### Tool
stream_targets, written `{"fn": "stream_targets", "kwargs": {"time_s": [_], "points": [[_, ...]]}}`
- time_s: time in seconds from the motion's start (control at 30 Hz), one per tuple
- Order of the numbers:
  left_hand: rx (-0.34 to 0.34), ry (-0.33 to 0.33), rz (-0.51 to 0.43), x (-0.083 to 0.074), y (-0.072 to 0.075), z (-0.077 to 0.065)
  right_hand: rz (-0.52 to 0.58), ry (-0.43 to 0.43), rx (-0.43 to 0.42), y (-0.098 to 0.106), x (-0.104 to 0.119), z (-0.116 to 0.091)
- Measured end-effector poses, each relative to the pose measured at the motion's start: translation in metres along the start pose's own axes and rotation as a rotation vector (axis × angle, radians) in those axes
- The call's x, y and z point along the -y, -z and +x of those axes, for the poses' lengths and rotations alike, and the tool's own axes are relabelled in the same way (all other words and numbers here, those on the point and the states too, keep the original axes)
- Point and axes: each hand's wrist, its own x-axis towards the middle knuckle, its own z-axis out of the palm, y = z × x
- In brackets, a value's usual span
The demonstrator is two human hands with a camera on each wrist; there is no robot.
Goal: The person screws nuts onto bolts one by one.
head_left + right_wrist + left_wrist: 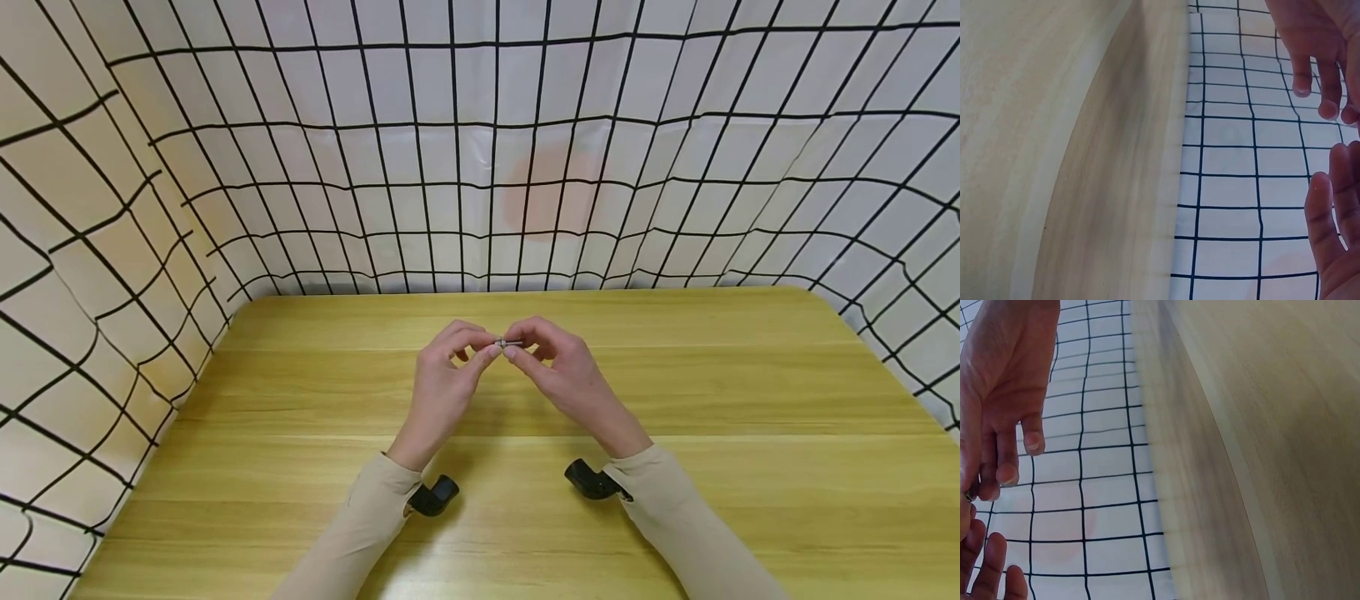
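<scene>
A small metal bolt (512, 342) lies level between the fingertips of both hands, above the middle of the table. Its wider part is at the left and its thin shank runs to the right. My left hand (444, 379) pinches the left end between thumb and forefinger. From the other side, my right hand (566, 367) grips the shank with thumb and forefinger. Fingers partly cover both ends. In the left wrist view the left hand (1007, 375) has its other fingers loosely bent, and the bolt is mostly hidden. The right hand (1319, 37) shows at the right wrist view's edge.
Below the hands spreads a wooden table (300, 500). White sheeting with a black grid net (491, 167) rises behind it and along both sides. A black wrist mount (435, 496) sticks out at the left sleeve, another black mount (592, 481) at the right.
</scene>
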Motion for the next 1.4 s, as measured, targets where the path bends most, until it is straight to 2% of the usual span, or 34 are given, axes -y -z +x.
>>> {"fn": "stream_targets", "kwargs": {"time_s": [0.23, 0.6, 0.7, 0.77, 0.93, 1.0, 1.07, 1.2, 1.4], "points": [[-0.002, -0.03, 0.019, 0.0, 0.0, -0.001, 0.067, -0.079, 0.024, -0.002, 0.0, -0.002], [-0.01, -0.047, 0.004, 0.001, -0.003, -0.001, 0.112, -0.166, -0.003, -0.004, 0.003, -0.002], [-0.023, -0.056, 0.004, 0.001, -0.003, -0.001, 0.108, -0.128, -0.008, -0.002, 0.002, -0.002], [-0.03, -0.058, 0.004, 0.001, -0.002, 0.0, 0.083, -0.106, -0.011, 0.0, 0.011, -0.002], [-0.035, -0.051, 0.003, 0.001, -0.001, 0.0, -0.012, 0.003, -0.02, 0.002, 0.019, 0.0], [-0.035, -0.049, 0.0, 0.001, -0.001, 0.0, -0.036, 0.057, -0.032, 0.0, 0.014, 0.0], [-0.032, -0.048, -0.005, 0.001, -0.001, 0.0, -0.049, 0.08, -0.042, -0.001, 0.017, 0.001], [-0.025, -0.035, -0.01, 0.001, -0.001, 0.0, -0.036, 0.099, -0.048, -0.002, 0.009, 0.002], [-0.024, -0.027, -0.009, 0.001, 0.0, 0.0, -0.018, 0.053, -0.024, -0.002, 0.002, 0.0]]}}
